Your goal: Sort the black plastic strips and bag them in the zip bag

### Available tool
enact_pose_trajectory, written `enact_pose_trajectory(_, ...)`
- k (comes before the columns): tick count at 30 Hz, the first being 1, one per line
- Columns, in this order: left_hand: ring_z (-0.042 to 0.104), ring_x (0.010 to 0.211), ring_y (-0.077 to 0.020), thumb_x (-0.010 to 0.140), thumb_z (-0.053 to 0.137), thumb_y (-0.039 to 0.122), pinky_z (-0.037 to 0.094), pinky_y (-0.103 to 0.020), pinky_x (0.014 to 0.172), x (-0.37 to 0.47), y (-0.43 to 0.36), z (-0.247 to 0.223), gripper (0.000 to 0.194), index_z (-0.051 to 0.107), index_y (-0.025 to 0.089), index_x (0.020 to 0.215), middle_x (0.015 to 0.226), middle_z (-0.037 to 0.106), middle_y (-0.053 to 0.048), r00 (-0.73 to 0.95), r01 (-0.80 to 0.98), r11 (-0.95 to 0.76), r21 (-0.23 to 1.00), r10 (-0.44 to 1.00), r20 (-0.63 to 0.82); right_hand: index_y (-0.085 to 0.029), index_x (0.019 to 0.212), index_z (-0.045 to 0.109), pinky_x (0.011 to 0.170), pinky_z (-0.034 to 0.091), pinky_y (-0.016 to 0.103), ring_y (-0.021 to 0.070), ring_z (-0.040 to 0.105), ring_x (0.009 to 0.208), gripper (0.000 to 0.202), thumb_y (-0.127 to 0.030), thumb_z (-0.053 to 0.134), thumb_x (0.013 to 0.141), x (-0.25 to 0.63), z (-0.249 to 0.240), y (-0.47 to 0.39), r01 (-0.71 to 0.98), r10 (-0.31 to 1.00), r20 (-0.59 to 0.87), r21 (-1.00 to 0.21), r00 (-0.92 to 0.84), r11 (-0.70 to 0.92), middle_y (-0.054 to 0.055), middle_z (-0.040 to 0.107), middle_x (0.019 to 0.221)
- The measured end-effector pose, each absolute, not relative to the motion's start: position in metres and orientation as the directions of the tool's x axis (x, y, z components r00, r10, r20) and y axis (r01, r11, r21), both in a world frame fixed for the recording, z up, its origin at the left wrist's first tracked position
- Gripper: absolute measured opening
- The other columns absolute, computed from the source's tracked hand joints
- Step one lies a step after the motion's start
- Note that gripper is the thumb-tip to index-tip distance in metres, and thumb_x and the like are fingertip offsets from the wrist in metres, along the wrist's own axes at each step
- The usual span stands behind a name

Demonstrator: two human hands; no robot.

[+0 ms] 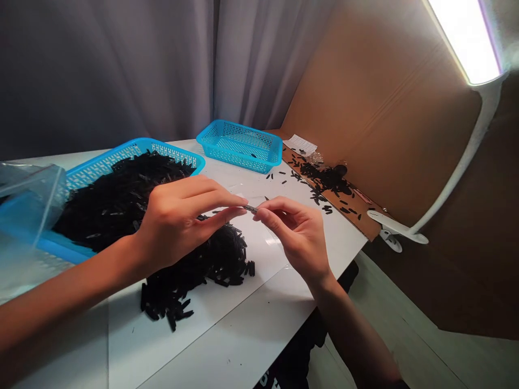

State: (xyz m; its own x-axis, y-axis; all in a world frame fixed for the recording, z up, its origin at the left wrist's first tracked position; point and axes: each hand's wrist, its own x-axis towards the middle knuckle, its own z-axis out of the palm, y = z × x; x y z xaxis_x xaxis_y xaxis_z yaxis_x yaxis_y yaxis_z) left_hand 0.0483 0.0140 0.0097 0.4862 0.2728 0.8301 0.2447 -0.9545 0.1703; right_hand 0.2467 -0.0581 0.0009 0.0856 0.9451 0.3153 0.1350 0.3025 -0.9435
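Between the fingertips of both hands is a small, slim black piece (250,208), held above the table. My left hand (186,213) pinches one end of it between thumb and forefinger. The thumb and forefinger of my right hand (298,227) close on the other end. A loose heap of similar black pieces (214,259) lies on the white table below my left hand. Behind that hand, a large blue basket (138,145) is piled with many more. What exact kind the pieces are, I cannot make out.
A second blue basket (239,159) with a black piece in it stands at the back. Black pieces (330,178) lie scattered on cardboard at the right, near a white paper (300,145). A clamped lamp (466,43) leans in at right; a clear plastic bag (28,227) is at left.
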Motion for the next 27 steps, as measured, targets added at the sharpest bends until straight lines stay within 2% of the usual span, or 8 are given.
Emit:
enact_pose_trajectory(10, 0.069, 0.070, -0.0112, 0.088, 0.076, 0.019, 0.055, -0.024, 0.065, 0.048, 0.012, 0.011, 0.005, 0.073, 0.021, 0.089, 0.078, 0.076, 0.002, 0.479, 0.239, -0.943, 0.230, 0.321, 0.817, -0.021, 0.084, 0.076, 0.073, 0.054, 0.030, 0.0150, 0.067, 0.078, 0.007, -0.025, 0.073, 0.089, 0.246, 0.001, -0.057, 0.132, 0.944, 0.320, -0.942, 0.082, 0.308, 0.001, 0.074, 0.082)
enact_pose_trajectory(13, 0.069, 0.071, -0.0122, 0.089, 0.075, 0.020, 0.056, -0.026, 0.066, 0.048, 0.012, 0.013, 0.005, 0.072, 0.023, 0.090, 0.079, 0.077, 0.003, 0.491, 0.258, -0.936, 0.239, 0.340, 0.802, -0.021, 0.088, 0.076, 0.075, 0.054, 0.032, 0.0167, 0.067, 0.081, 0.009, -0.028, 0.071, 0.092, 0.252, -0.003, -0.055, 0.189, 0.948, 0.311, -0.937, 0.071, 0.293, 0.002, 0.075, 0.086)
enact_pose_trajectory(16, 0.069, 0.070, -0.0127, 0.091, 0.073, 0.021, 0.055, -0.027, 0.062, 0.047, 0.013, 0.015, 0.005, 0.073, 0.026, 0.090, 0.078, 0.077, 0.003, 0.481, 0.274, -0.929, 0.249, 0.357, 0.801, -0.023, 0.102, 0.075, 0.080, 0.054, 0.035, 0.0188, 0.067, 0.088, 0.011, -0.027, 0.069, 0.093, 0.264, -0.014, -0.053, 0.401, 0.960, 0.272, -0.873, -0.069, 0.277, 0.004, 0.074, 0.098)
enact_pose_trajectory(18, 0.067, 0.067, -0.0124, 0.091, 0.073, 0.021, 0.053, -0.027, 0.059, 0.046, 0.013, 0.016, 0.006, 0.073, 0.027, 0.089, 0.077, 0.076, 0.004, 0.474, 0.278, -0.923, 0.265, 0.371, 0.799, -0.025, 0.116, 0.071, 0.084, 0.054, 0.037, 0.0214, 0.065, 0.099, 0.024, -0.023, 0.069, 0.092, 0.272, -0.025, -0.054, 0.549, 0.952, 0.172, -0.785, -0.253, 0.288, 0.007, 0.070, 0.113)
enact_pose_trajectory(21, 0.066, 0.066, -0.0120, 0.090, 0.074, 0.021, 0.053, -0.027, 0.059, 0.046, 0.012, 0.016, 0.006, 0.073, 0.026, 0.090, 0.078, 0.076, 0.004, 0.472, 0.276, -0.923, 0.270, 0.374, 0.798, -0.026, 0.127, 0.065, 0.090, 0.054, 0.039, 0.0251, 0.058, 0.118, 0.035, -0.020, 0.068, 0.093, 0.279, -0.039, -0.056, 0.621, 0.906, 0.029, -0.719, -0.422, 0.312, 0.011, 0.061, 0.128)
enact_pose_trajectory(23, 0.067, 0.068, -0.0121, 0.090, 0.075, 0.021, 0.053, -0.027, 0.061, 0.046, 0.011, 0.016, 0.005, 0.072, 0.026, 0.091, 0.078, 0.076, 0.003, 0.475, 0.269, -0.925, 0.268, 0.370, 0.798, -0.025, 0.121, 0.067, 0.091, 0.053, 0.038, 0.0245, 0.057, 0.117, 0.027, -0.019, 0.066, 0.095, 0.280, -0.045, -0.057, 0.636, 0.904, 0.016, -0.704, -0.428, 0.314, 0.010, 0.060, 0.125)
enact_pose_trajectory(27, 0.067, 0.069, -0.0121, 0.089, 0.076, 0.020, 0.053, -0.027, 0.060, 0.047, 0.010, 0.016, 0.005, 0.072, 0.024, 0.089, 0.077, 0.076, 0.003, 0.469, 0.263, -0.928, 0.265, 0.363, 0.805, -0.022, 0.103, 0.069, 0.084, 0.053, 0.035, 0.0199, 0.061, 0.097, 0.009, -0.019, 0.065, 0.095, 0.278, -0.048, -0.056, 0.667, 0.922, 0.041, -0.679, -0.385, 0.308, 0.007, 0.062, 0.108)
